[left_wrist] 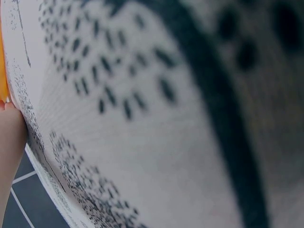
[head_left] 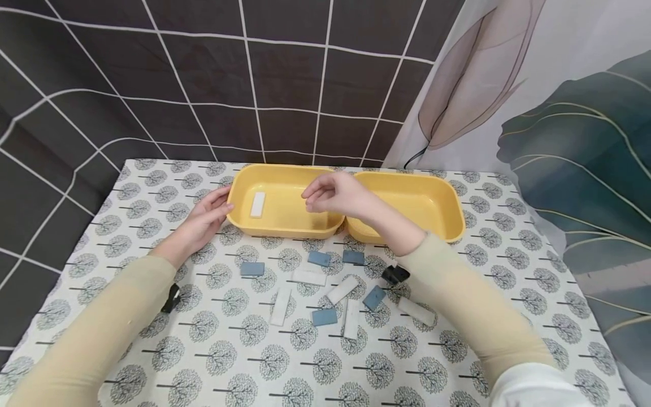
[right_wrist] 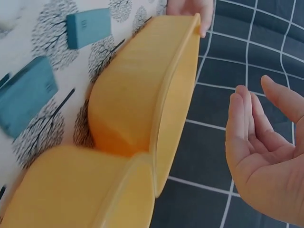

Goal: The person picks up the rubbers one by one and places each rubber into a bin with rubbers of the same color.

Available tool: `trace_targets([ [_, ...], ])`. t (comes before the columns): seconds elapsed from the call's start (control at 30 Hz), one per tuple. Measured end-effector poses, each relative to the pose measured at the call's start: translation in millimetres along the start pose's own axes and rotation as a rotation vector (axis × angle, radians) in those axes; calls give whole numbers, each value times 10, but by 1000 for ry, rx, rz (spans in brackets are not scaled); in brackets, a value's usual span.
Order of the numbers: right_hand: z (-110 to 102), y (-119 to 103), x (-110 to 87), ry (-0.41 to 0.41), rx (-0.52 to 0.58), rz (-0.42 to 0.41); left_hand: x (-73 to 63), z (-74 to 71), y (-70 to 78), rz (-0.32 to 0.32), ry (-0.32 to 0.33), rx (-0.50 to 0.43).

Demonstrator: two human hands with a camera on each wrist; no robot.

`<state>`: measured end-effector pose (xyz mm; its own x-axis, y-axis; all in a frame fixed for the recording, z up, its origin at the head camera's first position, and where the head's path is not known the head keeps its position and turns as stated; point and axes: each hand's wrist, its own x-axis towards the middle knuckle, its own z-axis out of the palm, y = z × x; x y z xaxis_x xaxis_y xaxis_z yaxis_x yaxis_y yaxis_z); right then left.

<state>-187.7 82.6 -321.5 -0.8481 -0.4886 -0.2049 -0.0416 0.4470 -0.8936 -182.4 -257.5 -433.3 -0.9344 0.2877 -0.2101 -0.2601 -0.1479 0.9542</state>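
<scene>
My left hand (head_left: 200, 223) touches the left end of the left yellow tray (head_left: 285, 232), its fingers fairly straight along the outside and the thumb at the rim. A white block (head_left: 257, 204) lies inside this tray, near that end. Above the tray's right end hovers my right hand (head_left: 333, 193); in the right wrist view this hand (right_wrist: 266, 147) has loosely bent fingers, the thumb apart, and nothing held. In front of the trays lie several loose blocks, some blue like this blue block (head_left: 252, 269), others longer and white like this white block (head_left: 281, 306).
A second yellow tray (head_left: 455, 229) stands against the first one's right end, partly behind my right forearm. Both are on a tree-print cloth (head_left: 229, 362). A dark checked cloth (head_left: 285, 73) hangs behind, and a leaf-patterned curtain (head_left: 585, 169) at the right.
</scene>
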Motion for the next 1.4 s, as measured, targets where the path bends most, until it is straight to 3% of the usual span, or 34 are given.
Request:
trace_targets([
  [0.3, -205, 198, -374, -1, -56, -10, 1, 19, 6, 0, 4, -19],
  [0.5, -241, 384, -585, -3, -112, 24, -10, 21, 19, -13, 12, -57],
  [0.73, -281, 543, -785, -9, -186, 8, -6, 8, 15, -19, 12, -28],
  [1.4, -349, 949, -1202, -102, -135, 20, -14, 20, 30, -18, 6, -16],
])
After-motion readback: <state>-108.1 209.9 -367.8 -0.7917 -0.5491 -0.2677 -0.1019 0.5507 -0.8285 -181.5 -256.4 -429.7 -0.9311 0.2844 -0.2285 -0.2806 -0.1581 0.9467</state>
